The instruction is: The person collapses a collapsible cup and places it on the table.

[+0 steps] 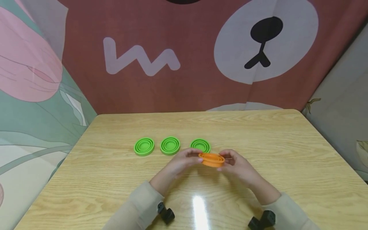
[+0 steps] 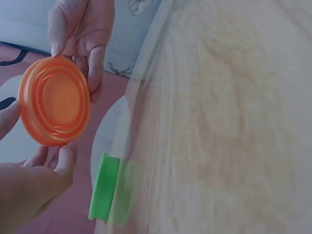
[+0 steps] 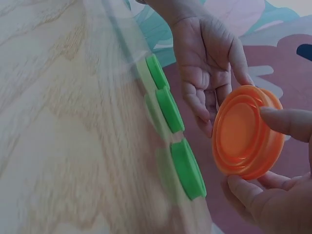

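An orange collapsible cup (image 1: 212, 160), flattened into rings, is held above the table between both hands. My left hand (image 1: 183, 162) pinches its left rim, thumb toward the near side. At the opposite rim, my right hand (image 1: 238, 167) grips it with thumb and fingers. In the left wrist view the folded rings of the orange cup (image 2: 61, 100) face the camera. Just behind the hands lies a green collapsed cup (image 1: 200, 145), its near edge partly covered by the left hand and the orange cup.
Two more green collapsed cups, a middle one (image 1: 170, 145) and a left one (image 1: 144, 146), lie in a row with the first on the wooden table (image 1: 100, 179). A printed curtain (image 1: 161, 89) hangs behind the table's far edge.
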`<state>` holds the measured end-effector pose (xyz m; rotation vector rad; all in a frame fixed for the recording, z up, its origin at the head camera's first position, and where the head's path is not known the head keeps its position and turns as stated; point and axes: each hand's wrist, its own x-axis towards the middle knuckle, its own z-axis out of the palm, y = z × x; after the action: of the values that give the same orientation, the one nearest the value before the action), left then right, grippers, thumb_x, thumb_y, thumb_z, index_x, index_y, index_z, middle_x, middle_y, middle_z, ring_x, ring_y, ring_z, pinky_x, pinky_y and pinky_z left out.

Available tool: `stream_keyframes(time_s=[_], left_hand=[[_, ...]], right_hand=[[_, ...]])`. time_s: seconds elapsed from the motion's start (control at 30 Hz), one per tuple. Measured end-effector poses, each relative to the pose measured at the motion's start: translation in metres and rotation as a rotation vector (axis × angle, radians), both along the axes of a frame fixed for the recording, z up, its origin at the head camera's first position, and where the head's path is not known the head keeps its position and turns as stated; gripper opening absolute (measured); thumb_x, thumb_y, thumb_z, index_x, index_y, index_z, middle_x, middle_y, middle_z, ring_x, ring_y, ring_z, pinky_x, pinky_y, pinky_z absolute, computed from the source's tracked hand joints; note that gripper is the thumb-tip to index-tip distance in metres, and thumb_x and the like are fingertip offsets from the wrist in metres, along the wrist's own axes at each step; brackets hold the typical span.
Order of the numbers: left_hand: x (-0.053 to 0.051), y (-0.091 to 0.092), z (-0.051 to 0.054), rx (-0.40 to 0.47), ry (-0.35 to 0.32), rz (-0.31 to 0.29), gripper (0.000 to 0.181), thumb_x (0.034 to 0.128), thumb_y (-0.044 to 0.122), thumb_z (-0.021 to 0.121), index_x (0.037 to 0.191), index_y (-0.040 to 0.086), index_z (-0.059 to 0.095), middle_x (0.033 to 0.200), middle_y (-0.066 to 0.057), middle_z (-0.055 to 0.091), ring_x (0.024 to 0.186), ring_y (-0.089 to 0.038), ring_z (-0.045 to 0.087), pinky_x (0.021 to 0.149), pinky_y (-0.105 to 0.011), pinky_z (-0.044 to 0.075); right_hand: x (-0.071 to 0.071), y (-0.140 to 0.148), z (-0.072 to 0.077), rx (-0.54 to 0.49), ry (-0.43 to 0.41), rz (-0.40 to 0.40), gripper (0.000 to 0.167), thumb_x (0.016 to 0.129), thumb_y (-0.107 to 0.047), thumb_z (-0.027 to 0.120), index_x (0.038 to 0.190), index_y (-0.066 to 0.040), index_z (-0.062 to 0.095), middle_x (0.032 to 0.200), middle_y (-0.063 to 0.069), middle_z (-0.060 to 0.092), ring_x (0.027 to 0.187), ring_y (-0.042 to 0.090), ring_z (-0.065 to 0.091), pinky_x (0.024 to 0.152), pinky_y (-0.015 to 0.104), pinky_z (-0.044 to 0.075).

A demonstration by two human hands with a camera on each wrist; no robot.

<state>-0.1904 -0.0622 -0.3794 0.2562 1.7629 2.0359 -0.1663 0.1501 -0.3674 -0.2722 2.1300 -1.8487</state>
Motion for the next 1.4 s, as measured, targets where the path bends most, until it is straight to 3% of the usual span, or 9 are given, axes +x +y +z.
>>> stream_keyframes(time_s=[0.2,0.37,0.57,0.93,1.23,1.4], left_hand=[[-0.006,0.010,-0.002,-0.045,0.014,-0.027,0.046,0.0739,-0.005,0.060,0.117,-0.009,0.043,0.112,-0.017,0.051,0.101,-0.023,0.051,0.085,-0.029,0.043],[-0.013,0.020,-0.001,-0.203,0.058,-0.047,0.051,0.0715,0.001,0.067,0.118,0.002,0.047,0.113,-0.006,0.051,0.103,-0.019,0.048,0.087,-0.029,0.041],[-0.023,0.034,-0.001,-0.328,0.108,-0.055,0.051,0.0711,0.010,0.069,0.118,0.015,0.051,0.113,0.004,0.052,0.103,-0.014,0.048,0.085,-0.030,0.041],[-0.046,0.065,-0.006,-0.465,0.131,-0.072,0.057,0.0731,0.013,0.068,0.124,0.010,0.044,0.117,-0.001,0.050,0.103,-0.012,0.049,0.085,-0.024,0.041],[-0.054,0.076,-0.015,-0.452,0.126,-0.064,0.060,0.0758,0.006,0.064,0.129,0.004,0.036,0.125,-0.009,0.044,0.109,-0.016,0.045,0.087,-0.022,0.039],[-0.058,0.080,-0.019,-0.459,0.143,-0.031,0.059,0.0779,0.006,0.062,0.131,0.006,0.035,0.127,-0.007,0.042,0.111,-0.014,0.044,0.087,-0.021,0.039]], right_hand=[[-0.005,0.010,-0.005,0.050,0.018,0.014,0.065,0.071,-0.009,0.068,0.123,0.007,0.032,0.120,0.022,0.039,0.109,0.032,0.041,0.088,0.035,0.040],[-0.012,0.020,-0.005,0.174,0.058,-0.011,0.072,0.067,-0.017,0.073,0.124,0.007,0.035,0.124,0.022,0.040,0.114,0.034,0.037,0.095,0.044,0.029],[-0.022,0.032,-0.006,0.274,0.057,-0.042,0.074,0.066,-0.017,0.074,0.125,0.005,0.036,0.123,0.021,0.042,0.106,0.031,0.044,0.090,0.044,0.035],[-0.048,0.056,-0.013,0.415,0.083,-0.041,0.070,0.070,-0.019,0.071,0.126,0.004,0.036,0.123,0.021,0.042,0.109,0.033,0.042,0.091,0.047,0.034],[-0.065,0.059,-0.022,0.449,0.097,-0.040,0.069,0.070,-0.013,0.070,0.126,0.006,0.035,0.124,0.024,0.040,0.110,0.035,0.041,0.092,0.048,0.032],[-0.071,0.059,-0.024,0.433,0.085,-0.040,0.068,0.071,-0.007,0.068,0.127,0.006,0.032,0.125,0.024,0.038,0.111,0.036,0.039,0.092,0.049,0.032]])
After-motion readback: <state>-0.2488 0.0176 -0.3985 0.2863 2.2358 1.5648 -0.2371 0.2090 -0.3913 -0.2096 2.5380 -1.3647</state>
